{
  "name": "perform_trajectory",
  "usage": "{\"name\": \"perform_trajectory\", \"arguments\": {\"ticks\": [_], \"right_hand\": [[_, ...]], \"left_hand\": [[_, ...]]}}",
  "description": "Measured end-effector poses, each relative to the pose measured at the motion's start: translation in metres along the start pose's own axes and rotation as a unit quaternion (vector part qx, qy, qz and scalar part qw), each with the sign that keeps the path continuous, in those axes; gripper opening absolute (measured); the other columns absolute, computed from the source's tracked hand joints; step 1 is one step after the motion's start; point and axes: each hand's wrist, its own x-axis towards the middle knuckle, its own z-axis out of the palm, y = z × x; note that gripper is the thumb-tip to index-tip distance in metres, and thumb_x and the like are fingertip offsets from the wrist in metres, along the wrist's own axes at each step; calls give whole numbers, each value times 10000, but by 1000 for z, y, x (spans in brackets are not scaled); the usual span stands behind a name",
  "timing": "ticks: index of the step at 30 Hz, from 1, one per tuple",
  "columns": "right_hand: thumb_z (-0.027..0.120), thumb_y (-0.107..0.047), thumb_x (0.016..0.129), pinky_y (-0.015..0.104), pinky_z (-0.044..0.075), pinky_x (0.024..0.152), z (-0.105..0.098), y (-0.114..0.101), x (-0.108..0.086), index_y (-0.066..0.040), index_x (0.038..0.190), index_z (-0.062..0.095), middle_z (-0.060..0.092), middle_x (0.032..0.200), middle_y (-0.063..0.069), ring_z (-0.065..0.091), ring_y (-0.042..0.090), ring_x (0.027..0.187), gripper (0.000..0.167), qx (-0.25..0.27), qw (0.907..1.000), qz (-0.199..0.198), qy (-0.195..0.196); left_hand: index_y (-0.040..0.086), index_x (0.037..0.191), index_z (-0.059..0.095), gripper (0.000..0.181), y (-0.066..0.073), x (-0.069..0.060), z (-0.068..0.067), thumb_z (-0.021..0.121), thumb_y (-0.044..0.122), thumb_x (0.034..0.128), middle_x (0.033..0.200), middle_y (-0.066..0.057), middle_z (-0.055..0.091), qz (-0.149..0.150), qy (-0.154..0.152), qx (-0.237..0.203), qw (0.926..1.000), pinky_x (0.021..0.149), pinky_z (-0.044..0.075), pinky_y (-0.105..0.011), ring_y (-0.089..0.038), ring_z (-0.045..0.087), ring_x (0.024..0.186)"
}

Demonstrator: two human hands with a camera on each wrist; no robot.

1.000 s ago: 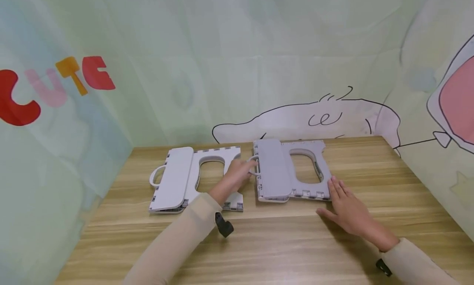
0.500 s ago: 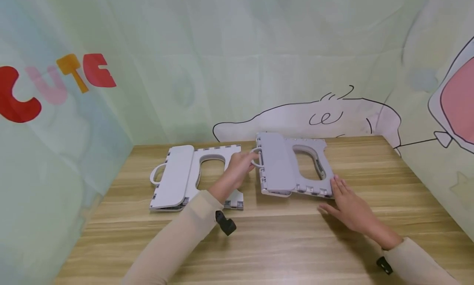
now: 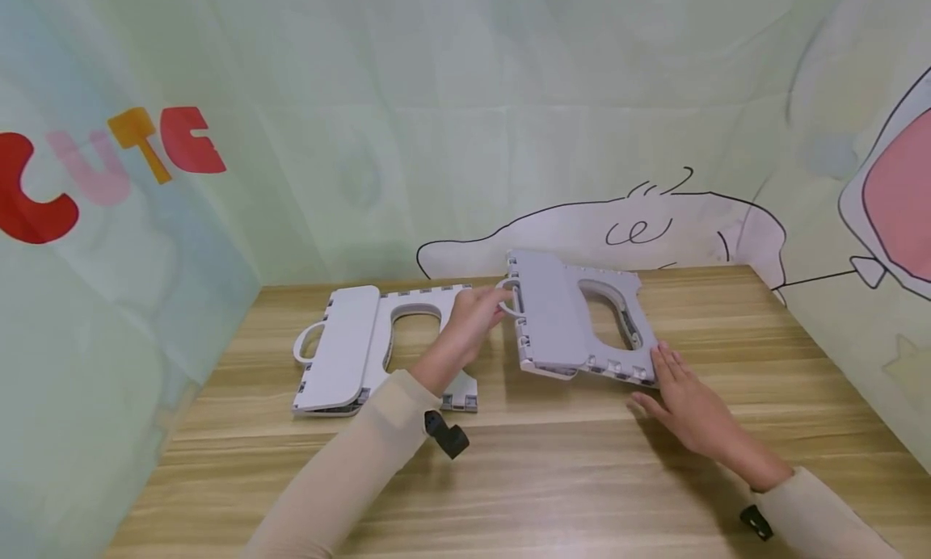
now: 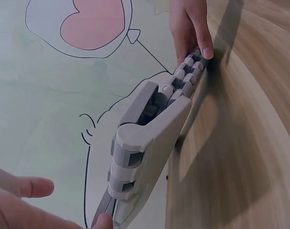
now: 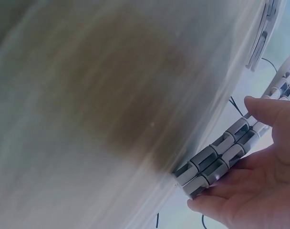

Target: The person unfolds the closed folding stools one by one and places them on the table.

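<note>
A light grey folding stool (image 3: 554, 313), folded flat with an oval opening, is tilted above the table. Its left end is raised and its right end is low, near the tabletop. My left hand (image 3: 465, 325) holds it by the small loop handle on its left edge. At the lower right corner, my right hand (image 3: 694, 418) touches the edge with straight fingers. In the left wrist view the stool (image 4: 159, 124) shows edge-on, its hinge row running toward the other hand. Behind my left forearm lies a second, white folding stool (image 3: 340, 349), also folded, its handle pointing left.
Both stools are on a wood-grain table (image 3: 538, 478). A printed cloth backdrop (image 3: 349, 139) hangs behind and along the sides, close to the table's back edge. Dark straps or devices show at both wrists.
My left hand has raised the grey stool's left end by its handle, tilting it up and slightly right. My right hand has stayed at its right edge. The white stool has not moved.
</note>
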Motion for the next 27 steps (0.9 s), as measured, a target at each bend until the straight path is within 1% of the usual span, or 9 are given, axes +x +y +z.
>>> {"name": "perform_trajectory", "arguments": {"ticks": [2,5,9,12,15,22,24,27], "right_hand": [[566,-367,1022,647,235,1111,-1,1,-1,221,1457,220,173,1518,416,211,561,1395,809,211,9998,40,-22],[518,-391,1041,661,208,1114,-3,4,-1,198,1481,186,137,1536,407,169,560,1409,806,666,9977,116,-66],[449,-343,1075,673,168,1120,-6,8,0,197,1486,158,105,1540,412,128,568,1414,738,1286,9916,85,-83],[431,-290,1085,677,146,1122,-8,12,1,213,1476,156,93,1536,421,110,571,1415,693,1613,9868,16,-137],[425,-276,1088,683,128,1121,-10,14,0,213,1477,138,73,1538,422,88,571,1418,688,1807,9833,2,-209],[408,-260,1092,682,108,1124,-11,16,0,200,1486,92,47,1534,424,70,577,1414,682,1956,9805,-36,-178],[403,-256,1094,684,109,1122,-12,17,0,200,1485,84,41,1534,423,69,577,1413,680,2012,9794,-46,-178],[390,-261,1097,687,107,1119,-14,17,1,195,1489,65,28,1534,422,64,581,1410,684,2113,9772,-28,-220]], "left_hand": [[-126,1376,482,495,4,-1,2,609,85,947,1398,-230,501,36,-6,-47,10000,1022,467,-287,-325,544,1266],[-135,1382,471,497,9,-3,4,603,70,948,1390,-244,499,135,-65,-188,9997,1018,470,-282,-339,544,1260],[-142,1403,434,520,15,-6,6,597,76,960,1410,-241,475,153,-165,-287,9993,1028,460,-277,-342,517,1288],[-140,1402,432,516,19,-7,8,594,78,963,1417,-231,472,104,-217,-366,9990,1034,454,-274,-333,507,1299],[-142,1364,478,470,23,-7,10,588,75,962,1376,-224,496,115,-253,-466,9985,1030,457,-272,-330,518,1284],[-140,1389,454,498,31,-7,17,584,74,958,1442,-231,444,206,-341,-631,9972,1060,434,-295,-307,507,1302],[-146,1365,478,474,34,-7,20,585,61,952,1415,-232,473,246,-364,-686,9967,1055,440,-297,-311,515,1290],[-166,1307,520,417,38,-7,24,581,33,946,1327,-219,533,321,-400,-844,9951,1037,456,-289,-324,526,1260]]}}
